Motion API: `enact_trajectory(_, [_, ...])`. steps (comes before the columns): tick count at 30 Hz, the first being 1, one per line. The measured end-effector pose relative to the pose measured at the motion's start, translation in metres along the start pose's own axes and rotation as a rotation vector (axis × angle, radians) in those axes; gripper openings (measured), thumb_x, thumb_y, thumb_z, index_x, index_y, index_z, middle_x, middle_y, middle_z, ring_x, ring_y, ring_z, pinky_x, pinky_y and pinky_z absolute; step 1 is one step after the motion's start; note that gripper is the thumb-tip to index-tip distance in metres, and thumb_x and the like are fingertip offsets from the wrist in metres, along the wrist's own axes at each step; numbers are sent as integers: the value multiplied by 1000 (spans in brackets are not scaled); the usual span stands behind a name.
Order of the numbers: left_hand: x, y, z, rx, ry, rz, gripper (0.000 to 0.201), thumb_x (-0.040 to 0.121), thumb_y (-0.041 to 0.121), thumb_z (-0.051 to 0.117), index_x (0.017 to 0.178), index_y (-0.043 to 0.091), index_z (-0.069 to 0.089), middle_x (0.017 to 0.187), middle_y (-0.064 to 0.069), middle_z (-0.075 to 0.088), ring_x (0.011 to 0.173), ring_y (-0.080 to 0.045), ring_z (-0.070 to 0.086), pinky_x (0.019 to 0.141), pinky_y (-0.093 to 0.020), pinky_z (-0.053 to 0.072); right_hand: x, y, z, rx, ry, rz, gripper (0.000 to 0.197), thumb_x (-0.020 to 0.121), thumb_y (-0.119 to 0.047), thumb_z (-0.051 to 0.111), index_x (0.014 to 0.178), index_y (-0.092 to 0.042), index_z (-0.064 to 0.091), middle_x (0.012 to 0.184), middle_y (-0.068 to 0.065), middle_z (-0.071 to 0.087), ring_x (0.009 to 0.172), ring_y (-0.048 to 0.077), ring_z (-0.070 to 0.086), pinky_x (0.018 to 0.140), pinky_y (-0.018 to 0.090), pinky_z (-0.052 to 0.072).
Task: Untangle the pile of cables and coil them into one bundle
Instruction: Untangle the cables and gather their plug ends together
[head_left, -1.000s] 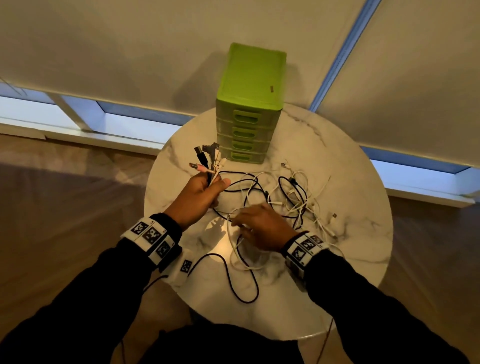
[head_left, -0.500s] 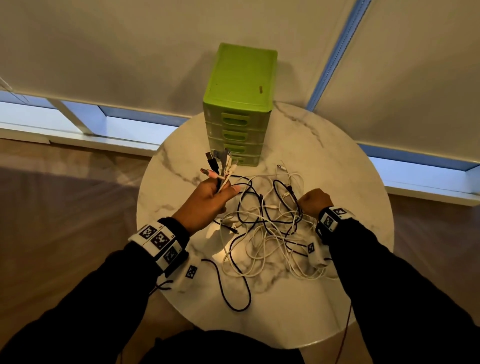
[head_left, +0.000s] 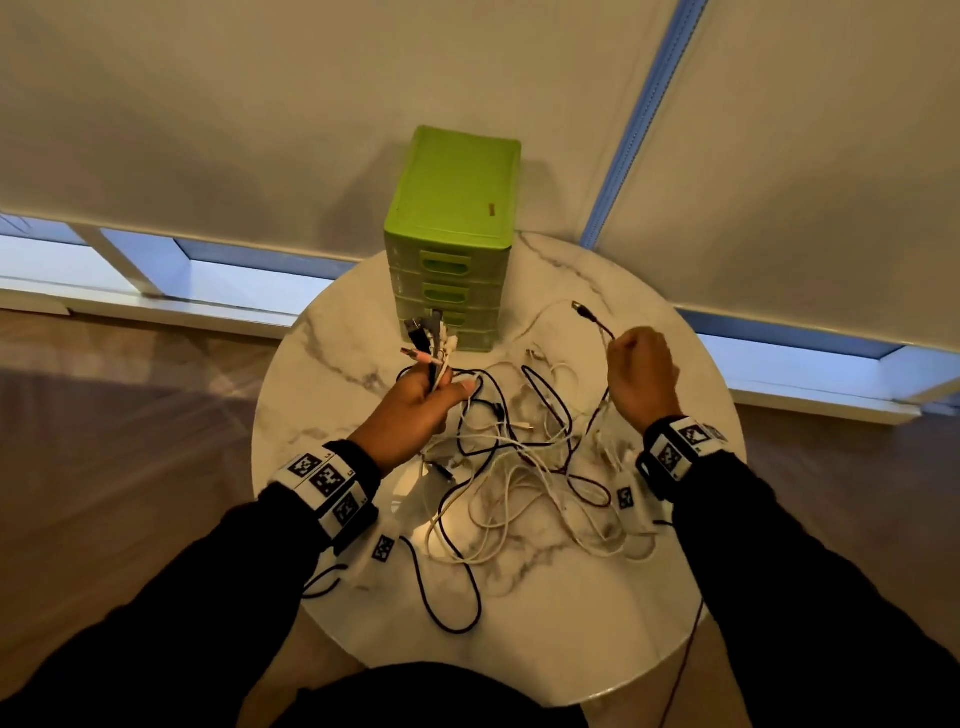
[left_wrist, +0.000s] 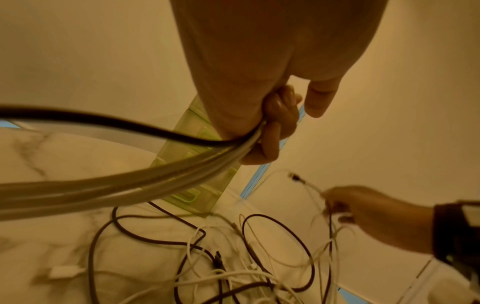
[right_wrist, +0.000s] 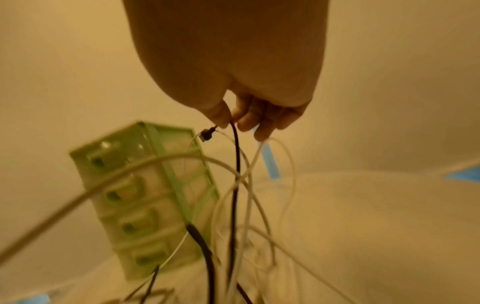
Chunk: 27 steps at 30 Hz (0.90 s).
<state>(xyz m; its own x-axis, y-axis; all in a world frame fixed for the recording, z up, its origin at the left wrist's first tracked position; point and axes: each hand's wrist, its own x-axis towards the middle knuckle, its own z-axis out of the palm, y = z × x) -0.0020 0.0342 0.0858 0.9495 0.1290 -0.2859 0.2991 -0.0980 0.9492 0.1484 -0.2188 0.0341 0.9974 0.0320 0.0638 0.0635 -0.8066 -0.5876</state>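
A tangle of white and dark cables (head_left: 524, 462) lies on the round marble table (head_left: 649, 597). My left hand (head_left: 421, 402) is raised left of the pile and grips a bunch of cable ends (head_left: 434, 343), their plugs sticking up above the fist; the wrist view shows the fingers (left_wrist: 275, 131) curled round several white cables and a dark one (left_wrist: 130, 127). My right hand (head_left: 641, 376) is lifted on the right of the pile and pinches a dark cable (right_wrist: 235, 164) near its plug (head_left: 582, 310), which points up and left. White strands hang beside it.
A green plastic drawer unit (head_left: 452, 234) stands at the table's back edge, just behind the left hand's plugs. Window blinds (head_left: 260, 104) hang behind the table. Wood floor (head_left: 104, 441) surrounds it. A dark cable loop (head_left: 457, 613) reaches toward the front edge.
My right hand left the middle of the pile, took a dark cable and lifted its plug end up to the right. The left hand kept holding its bunch of ends.
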Motion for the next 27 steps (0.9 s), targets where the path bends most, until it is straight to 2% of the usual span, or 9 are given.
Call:
enact_trajectory(3, [2, -5, 0, 1, 23, 26, 29, 98, 28, 62, 85, 19, 38, 71, -1, 34, 61, -14, 37, 69, -36, 38, -14, -47, -30, 253, 132, -148, 10, 103, -25, 48, 96, -20, 44, 95, 2, 58, 93, 29, 57, 91, 49, 40])
enact_trajectory(6, [0, -6, 4, -32, 41, 65, 27, 101, 26, 59, 90, 19, 35, 79, 3, 37, 60, 1, 44, 75, -30, 38, -49, -91, -39, 524, 107, -236, 8, 104, -21, 49, 99, -16, 45, 92, 7, 65, 87, 20, 63, 81, 33, 49])
enact_trajectory(9, [-5, -5, 6, -63, 36, 90, 24, 103, 27, 55, 91, 21, 34, 81, 5, 37, 60, 5, 43, 80, -30, 36, -75, -102, -21, 343, -1, -275, 5, 103, -19, 50, 100, -17, 46, 85, 1, 65, 81, 23, 64, 75, 37, 46])
enact_trajectory(12, [-11, -5, 4, -57, 34, 90, 24, 102, 28, 56, 90, 23, 36, 80, 6, 40, 59, 8, 46, 80, -30, 37, -82, -94, -3, -44, -293, -155, 15, 104, -22, 43, 117, -19, 50, 98, 3, 70, 99, 32, 64, 86, 39, 37])
enact_trajectory(14, [-15, -7, 1, -43, 34, 99, 24, 102, 28, 57, 89, 24, 37, 80, 6, 41, 62, 6, 47, 79, -30, 37, -82, -90, -3, -305, -300, -123, 21, 103, -25, 40, 117, -21, 55, 106, 6, 71, 107, 31, 63, 92, 40, 30])
enact_trajectory(16, [-18, -10, -3, -46, 34, 109, 25, 101, 28, 59, 87, 24, 38, 77, 7, 40, 60, 3, 46, 74, -29, 38, -81, -91, -11, -333, -249, -150, 20, 101, -27, 41, 110, -23, 58, 98, 4, 71, 104, 29, 63, 91, 40, 27])
enact_trajectory(20, [-25, -9, -7, -112, 22, 96, 22, 99, 36, 56, 91, 23, 41, 71, 5, 34, 59, -10, 34, 62, -30, 32, -81, -101, -35, 178, -355, -203, 12, 99, -23, 49, 98, -26, 61, 72, -9, 60, 79, 13, 58, 86, 37, 33])
enact_trajectory(23, [-28, -7, -10, -159, 23, 126, 19, 89, 51, 55, 94, 33, 49, 70, 6, 31, 60, -12, 29, 60, -34, 28, -90, -116, -45, 659, -369, -197, 9, 102, -10, 48, 101, -13, 56, 72, 0, 53, 67, 13, 49, 70, 25, 44])
enact_trajectory(27, [-27, -8, -12, -134, 26, 151, 4, 91, 48, 57, 88, 47, 56, 71, 7, 39, 62, -12, 35, 67, -36, 32, -89, -124, -47, 741, -399, 13, 11, 99, -6, 43, 98, -13, 50, 66, 6, 52, 52, 16, 38, 45, 25, 31])
